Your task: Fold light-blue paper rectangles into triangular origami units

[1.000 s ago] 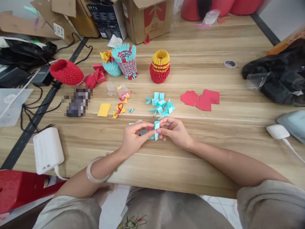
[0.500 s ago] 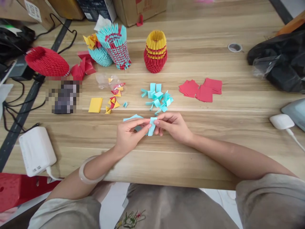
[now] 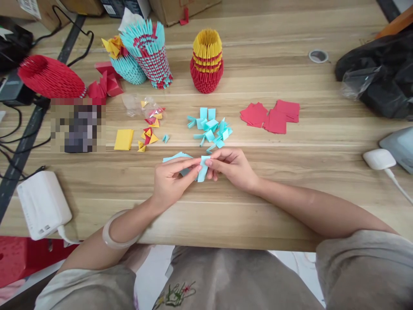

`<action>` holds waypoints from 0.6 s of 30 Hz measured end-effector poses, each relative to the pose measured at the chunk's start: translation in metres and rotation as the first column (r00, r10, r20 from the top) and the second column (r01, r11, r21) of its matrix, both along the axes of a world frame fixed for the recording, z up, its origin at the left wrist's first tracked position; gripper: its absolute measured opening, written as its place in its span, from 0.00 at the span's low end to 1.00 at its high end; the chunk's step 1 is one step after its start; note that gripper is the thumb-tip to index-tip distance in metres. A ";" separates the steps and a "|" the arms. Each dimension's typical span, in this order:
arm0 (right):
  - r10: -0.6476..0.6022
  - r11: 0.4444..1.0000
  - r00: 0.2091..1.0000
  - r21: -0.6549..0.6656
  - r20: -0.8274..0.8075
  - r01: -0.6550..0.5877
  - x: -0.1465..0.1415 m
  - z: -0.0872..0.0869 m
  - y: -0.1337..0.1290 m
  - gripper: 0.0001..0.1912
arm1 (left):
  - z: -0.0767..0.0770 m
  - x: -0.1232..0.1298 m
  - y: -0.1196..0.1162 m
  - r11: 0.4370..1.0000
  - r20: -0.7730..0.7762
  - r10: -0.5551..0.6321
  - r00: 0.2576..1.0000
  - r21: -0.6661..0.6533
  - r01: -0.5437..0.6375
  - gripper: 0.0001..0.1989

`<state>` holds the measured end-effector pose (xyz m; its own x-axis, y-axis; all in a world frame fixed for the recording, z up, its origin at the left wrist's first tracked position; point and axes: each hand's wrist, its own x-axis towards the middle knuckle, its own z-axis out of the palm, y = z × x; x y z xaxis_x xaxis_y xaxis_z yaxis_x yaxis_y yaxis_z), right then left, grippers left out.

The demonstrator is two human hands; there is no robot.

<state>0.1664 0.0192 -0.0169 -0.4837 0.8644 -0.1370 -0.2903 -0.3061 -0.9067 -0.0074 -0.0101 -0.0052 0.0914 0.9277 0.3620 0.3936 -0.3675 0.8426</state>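
A narrow folded light-blue paper [image 3: 202, 168] is pinched between my two hands over the wooden table. My left hand [image 3: 172, 174] grips its left edge with thumb and forefinger. On the other edge, my right hand [image 3: 231, 168] holds it with the thumb on top and fingers curled behind. A stack of light-blue sheets [image 3: 177, 156] lies partly hidden under my left hand. Just beyond my hands is a heap of folded light-blue pieces [image 3: 211, 125]. Red paper squares [image 3: 275, 120] lie to the right, and a yellow stack [image 3: 124, 139] to the left, near small folded yellow and red pieces [image 3: 151, 136].
Behind stand a yellow-and-red paper vase [image 3: 207, 64] and a blue-and-red one [image 3: 151, 60]. A red paper vase [image 3: 51, 77] lies at the left. A white power adapter [image 3: 44, 206] is at front left, a white charger [image 3: 379, 159] at the right. A black bag [image 3: 383, 82] sits at back right.
The view has shifted slightly, so the table's objects appear a little higher and mostly further left. Both hands keep their pinch on the light-blue paper.
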 end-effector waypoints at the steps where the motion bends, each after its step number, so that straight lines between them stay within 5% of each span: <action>1: 0.002 1.000 1.000 -0.001 0.001 -0.002 0.000 0.000 0.000 0.15 | 0.000 0.000 0.000 1.000 -0.002 -0.001 1.000 0.001 0.001 0.09; 18: -0.001 1.000 1.000 0.026 0.026 0.000 0.001 0.000 -0.001 0.17 | 0.002 0.001 0.000 0.999 0.012 -0.029 1.000 0.016 0.029 0.11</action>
<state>0.1672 0.0186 -0.0170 -0.4797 0.8682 -0.1271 -0.2662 -0.2821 -0.9217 -0.0068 -0.0098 -0.0036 0.1134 0.9191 0.3775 0.3722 -0.3915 0.8415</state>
